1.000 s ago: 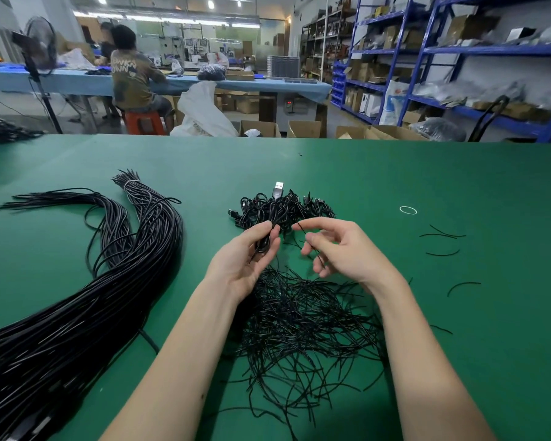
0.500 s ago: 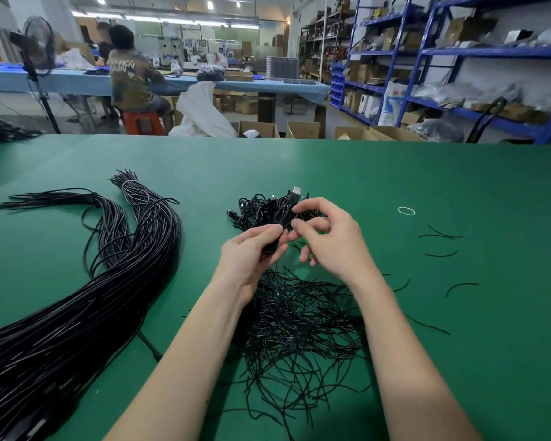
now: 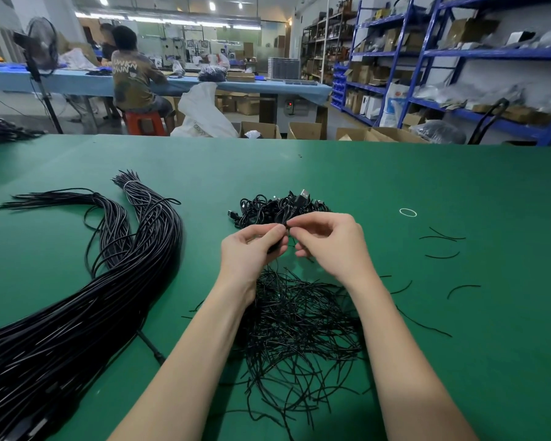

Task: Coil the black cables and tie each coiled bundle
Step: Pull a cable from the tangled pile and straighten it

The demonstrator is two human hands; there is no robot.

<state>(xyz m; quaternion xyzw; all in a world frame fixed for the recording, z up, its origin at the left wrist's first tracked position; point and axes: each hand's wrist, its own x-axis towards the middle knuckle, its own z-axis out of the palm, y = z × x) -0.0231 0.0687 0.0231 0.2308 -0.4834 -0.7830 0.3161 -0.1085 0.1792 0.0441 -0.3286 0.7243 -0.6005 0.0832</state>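
Two hands (image 3: 252,253), one white ring (image 3: 407,212) (ties uncountable)

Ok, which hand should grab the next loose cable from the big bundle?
Left. The bundle lies on the left side of the table, nearest the left hand; the right hand would have to cross over.

the long cable bundle (image 3: 77,313) runs off the tabletop's left and bottom edges. what the left hand (image 3: 248,253) and right hand (image 3: 328,243) pinch is mostly hidden by fingers.
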